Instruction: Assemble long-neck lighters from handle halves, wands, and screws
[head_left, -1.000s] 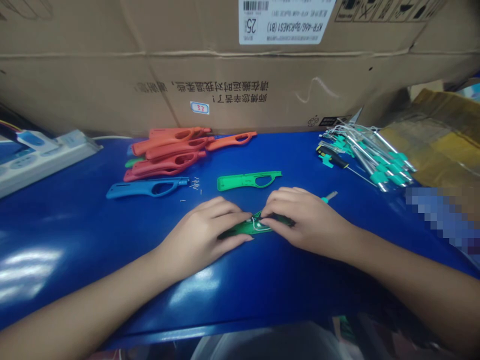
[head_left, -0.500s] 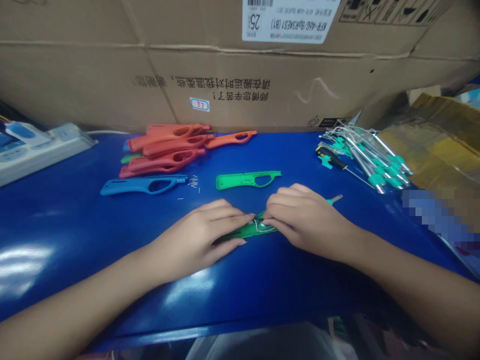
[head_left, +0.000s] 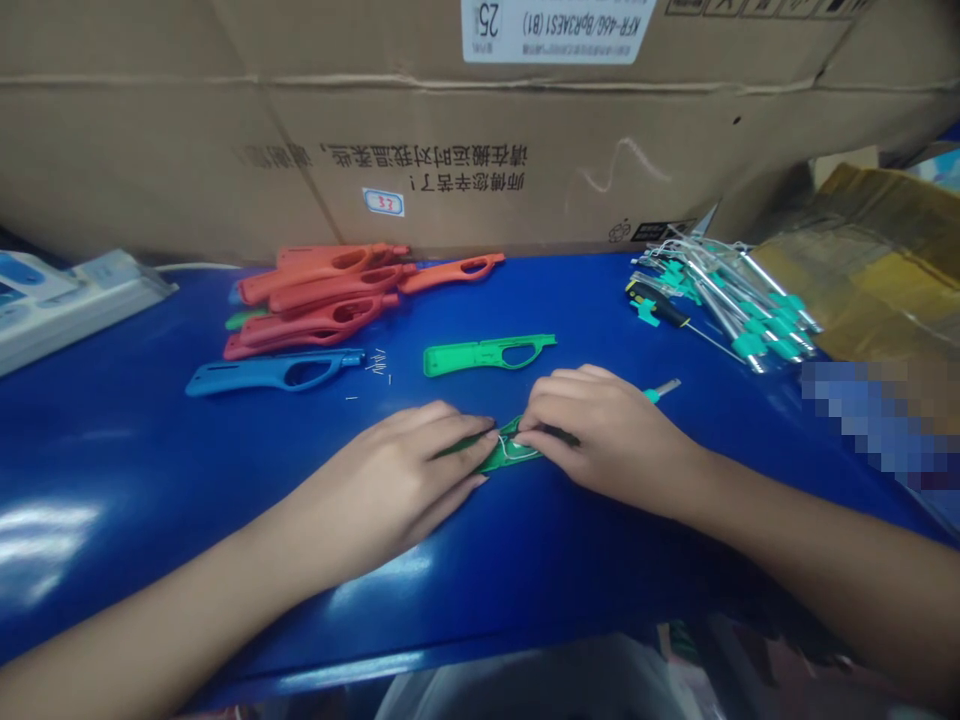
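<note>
A green lighter casing half (head_left: 491,461) lies on the blue table between my hands, with a thin white wire (head_left: 513,456) looped inside it. My left hand (head_left: 409,470) grips the casing's left end, its fingertips close to the wire. Over the right end, my right hand (head_left: 600,425) is closed, thumb and forefinger pinched inside the shell beside the wire; what they pinch is hidden. A metal tip with a teal collar (head_left: 664,390) sticks out beyond my right knuckles. Behind my hands lies a second green casing half (head_left: 457,358), hollow side up.
Red and orange lighter casings (head_left: 322,320) are piled at the back left, near a blue casing (head_left: 240,376) and several small screws (head_left: 377,362). Metal lighter tubes (head_left: 742,310) and a screwdriver (head_left: 660,302) lie back right. A power strip (head_left: 82,305) sits left; a cardboard box (head_left: 420,120) stands behind.
My left fingers have moved in over the casing, closer to the wire and covering more of the shell. My right hand stays pinched at the same spot. The view has shifted slightly.
</note>
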